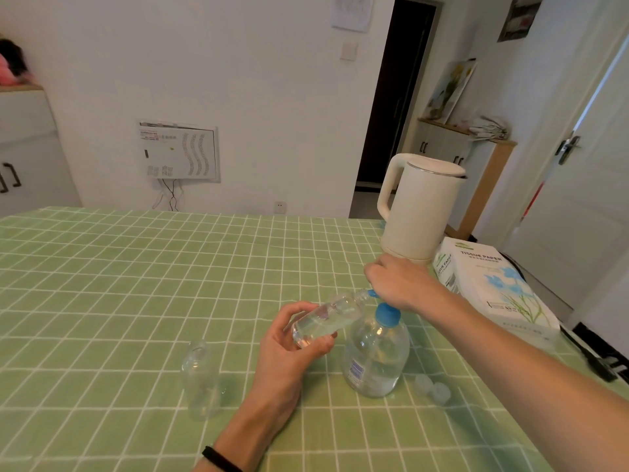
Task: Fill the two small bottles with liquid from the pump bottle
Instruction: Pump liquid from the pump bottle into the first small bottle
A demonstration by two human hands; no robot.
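Nearest to us is the left forearm with a black band [221,458] on the wrist, and it leads up to the left hand [289,345]. This hand holds one small bottle [326,316] at its lower end. The thumb lies on the upper side and the other fingers [320,342] are curled under the base, so the bottle sits between them. The small bottle is tilted, with some clear liquid in its lower part, and its open neck points up and to the right, to the blue spout [372,294]. The right hand [398,281] rests on top of the pump bottle [376,356], which stands upright on the green checked tablecloth [136,284]. Its fingers are bent downward over the pump head, but the head is hidden under the hand, so we cannot tell if they close around it. The second small bottle [200,379] stands upright and open, to the left of the left wrist and not touching it. Two pale caps [432,388] lie just beside the pump bottle on its right. Further back, a cream kettle [418,206] stands next to a pack of tissue paper [493,287].
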